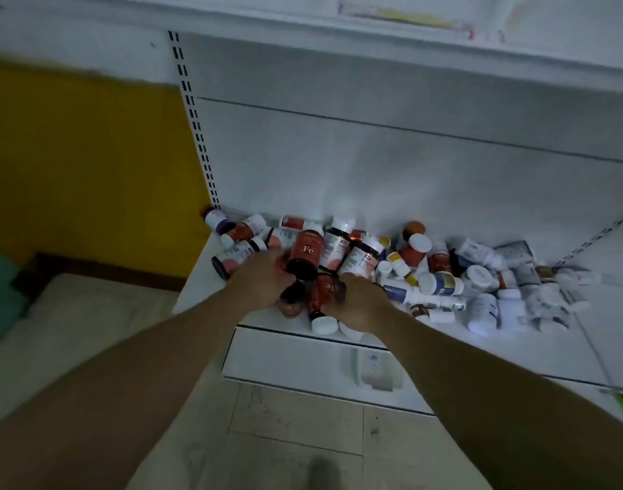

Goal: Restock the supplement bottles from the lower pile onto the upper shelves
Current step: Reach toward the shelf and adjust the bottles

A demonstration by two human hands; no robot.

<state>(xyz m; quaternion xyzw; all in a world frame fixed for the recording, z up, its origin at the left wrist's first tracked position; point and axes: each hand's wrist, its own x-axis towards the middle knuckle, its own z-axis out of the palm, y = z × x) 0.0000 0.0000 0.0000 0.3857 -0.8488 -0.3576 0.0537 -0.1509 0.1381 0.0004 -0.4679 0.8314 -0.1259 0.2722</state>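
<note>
Red bottles [304, 256] are gathered from the pile [426, 277] on the bottom shelf [204, 288]: left hand [264, 281] and right hand [359, 302] each clenched on one. Light, rigid, slick plastic; best gripped around the body, not the cap.

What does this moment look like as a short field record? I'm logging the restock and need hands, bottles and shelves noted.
left hand: curled round dark red bottles at the pile's front left
right hand: grips a red Fe bottle lying on its side
upper Fe bottle: between the hands, label facing the camera
pile: mixed red and white bottles on the lower shelf
upper shelf: its underside at the top of the view; contents not visible
</note>
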